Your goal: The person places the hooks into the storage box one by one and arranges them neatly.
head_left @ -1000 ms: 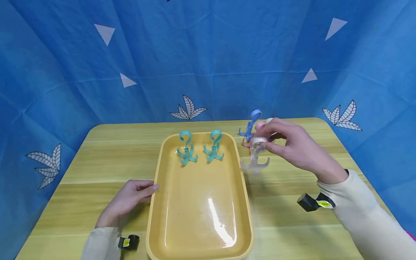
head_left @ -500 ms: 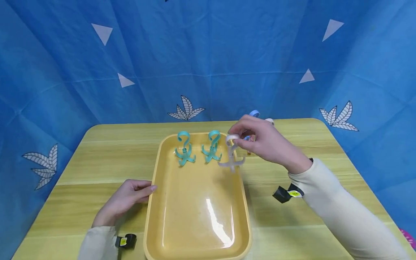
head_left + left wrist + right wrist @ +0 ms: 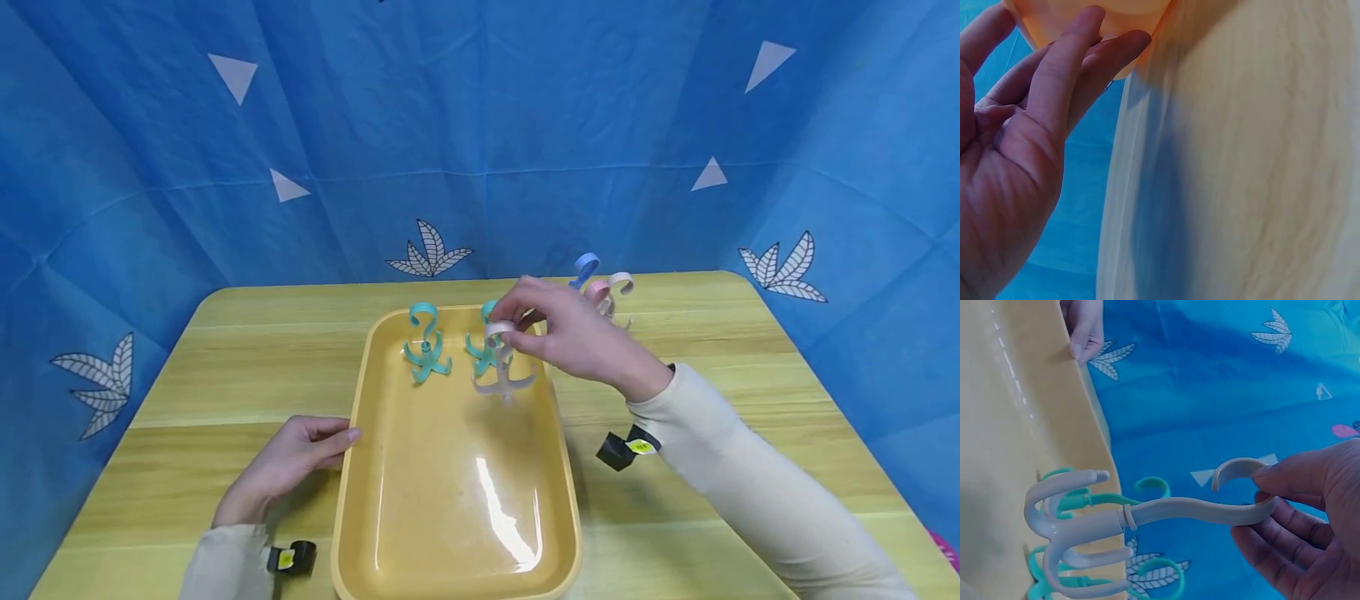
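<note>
A white hanging hook with several upturned prongs (image 3: 1191, 510) is pinched by its curved top between the thumb and fingers of my right hand (image 3: 573, 333). It hangs over the far right part of a yellow tray (image 3: 450, 467), prongs downward. Two green hooks of the same shape stand at the tray's far end: the left green hook (image 3: 427, 358) shows whole, while the right green hook (image 3: 480, 354) is partly covered by my right hand and the white hook. My left hand (image 3: 288, 462) grips the tray's left rim, thumb over the edge and fingers against the outer side (image 3: 1069, 75).
Behind my right hand, on the wooden table (image 3: 720, 350), stand a blue hook (image 3: 587, 267), a pink hook (image 3: 597, 292) and another white hook (image 3: 622, 282). A blue patterned cloth (image 3: 480, 125) rises behind the table and at its sides.
My right hand has carried the white hook leftward, from beside the tray to above it. The blue, pink and other white hooks show more now. My left hand stays on the rim.
</note>
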The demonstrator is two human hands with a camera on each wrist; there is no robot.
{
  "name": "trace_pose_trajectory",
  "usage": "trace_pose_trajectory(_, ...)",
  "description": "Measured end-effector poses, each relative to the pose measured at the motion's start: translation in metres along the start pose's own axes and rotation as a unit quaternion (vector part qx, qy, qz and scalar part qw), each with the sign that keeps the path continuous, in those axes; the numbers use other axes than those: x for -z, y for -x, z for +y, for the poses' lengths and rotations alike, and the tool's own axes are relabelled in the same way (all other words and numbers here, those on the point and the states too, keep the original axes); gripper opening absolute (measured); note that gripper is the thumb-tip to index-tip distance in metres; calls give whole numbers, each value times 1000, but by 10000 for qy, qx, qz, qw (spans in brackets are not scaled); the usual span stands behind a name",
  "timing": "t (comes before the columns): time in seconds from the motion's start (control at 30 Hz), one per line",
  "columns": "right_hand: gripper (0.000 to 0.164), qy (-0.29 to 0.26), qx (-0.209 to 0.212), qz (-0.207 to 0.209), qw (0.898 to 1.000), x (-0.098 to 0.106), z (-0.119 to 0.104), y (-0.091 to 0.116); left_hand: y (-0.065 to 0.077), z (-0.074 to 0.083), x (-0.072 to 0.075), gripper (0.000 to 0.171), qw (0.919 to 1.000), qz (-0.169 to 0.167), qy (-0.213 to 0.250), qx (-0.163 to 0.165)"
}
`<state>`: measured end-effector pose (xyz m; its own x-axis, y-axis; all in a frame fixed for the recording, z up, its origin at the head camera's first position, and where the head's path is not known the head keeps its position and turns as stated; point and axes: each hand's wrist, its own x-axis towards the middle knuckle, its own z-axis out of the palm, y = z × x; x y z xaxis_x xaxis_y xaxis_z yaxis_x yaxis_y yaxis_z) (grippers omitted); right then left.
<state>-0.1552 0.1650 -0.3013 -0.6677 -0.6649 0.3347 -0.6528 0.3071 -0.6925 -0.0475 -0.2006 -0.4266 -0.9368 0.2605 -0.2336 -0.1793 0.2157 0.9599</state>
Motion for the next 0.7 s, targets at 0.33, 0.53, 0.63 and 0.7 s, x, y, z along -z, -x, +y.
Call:
trace_pose_trajectory(0.33, 17, 18, -39, -291, 9996, -19, 1, -9, 0, 1, -1, 51, 10000, 41, 17, 21)
trace_pose_trajectory(0.53, 15, 33, -85, -451, 9989, -36, -1, -17, 0, 2, -2, 50, 10000, 20, -30, 13)
trace_pose_trajectory(0.63, 15, 177, -193, -546, 9982, -45, -3, -22, 1, 3, -2, 49, 9998, 105, -171, 68)
trace_pose_trajectory(0.7, 14, 243, -237, -622, 9975, -50, -3, -25, 0, 4, -3, 49, 9995, 156, -263, 117)
